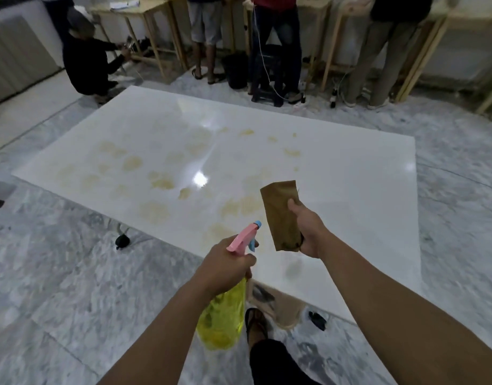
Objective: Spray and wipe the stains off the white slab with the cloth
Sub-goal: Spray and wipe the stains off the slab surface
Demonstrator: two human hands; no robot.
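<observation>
A large white slab [336, 168] lies low over the marble floor, with several yellowish-brown stains [161, 183] spread across its left and middle. My left hand [225, 263] grips a spray bottle [222, 318] with a yellow body and a pink and blue nozzle that points toward the slab. My right hand [308, 232] holds a folded brown cloth [281, 215] up above the slab's near edge.
Several people stand or crouch by wooden tables [145, 20] along the far wall, behind the slab. A black bucket [235, 69] and a dark stool [268, 76] stand there too. A small black object [122, 241] lies on the floor at the slab's left, and my own foot in a sandal [256, 323] is below.
</observation>
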